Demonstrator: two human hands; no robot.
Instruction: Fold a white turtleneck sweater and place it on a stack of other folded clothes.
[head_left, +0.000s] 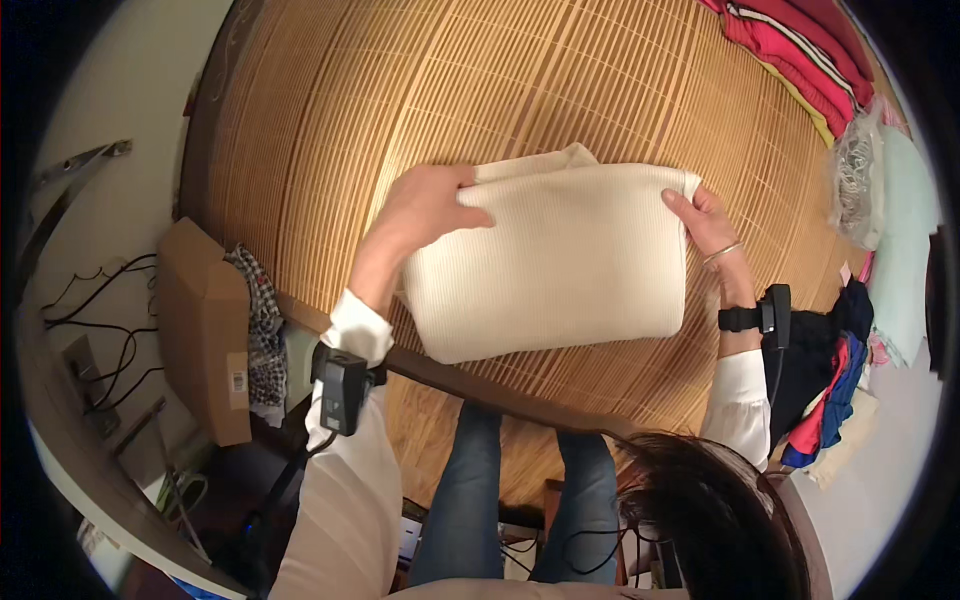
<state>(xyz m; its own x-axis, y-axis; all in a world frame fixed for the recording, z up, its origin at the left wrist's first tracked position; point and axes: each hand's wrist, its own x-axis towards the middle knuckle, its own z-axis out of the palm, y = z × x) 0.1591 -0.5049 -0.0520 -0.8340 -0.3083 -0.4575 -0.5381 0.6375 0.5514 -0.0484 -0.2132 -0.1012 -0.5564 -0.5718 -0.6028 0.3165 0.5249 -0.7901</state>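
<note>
A cream ribbed garment or cloth, folded into a rough rectangle, lies on the bamboo mat near its front edge. My left hand is at the cloth's upper left corner, its thumb on top and its fingers at the fold. At the upper right corner my right hand pinches the cloth between thumb and fingers. A smaller layer of the same cloth sticks out behind the top fold. The fingertips of both hands are partly hidden by fabric.
Folded red and pink clothes lie at the back right, beside a clear plastic bag and a pale green cloth. Dark and coloured clothes are near my right forearm. A cardboard box and cables stand at the left.
</note>
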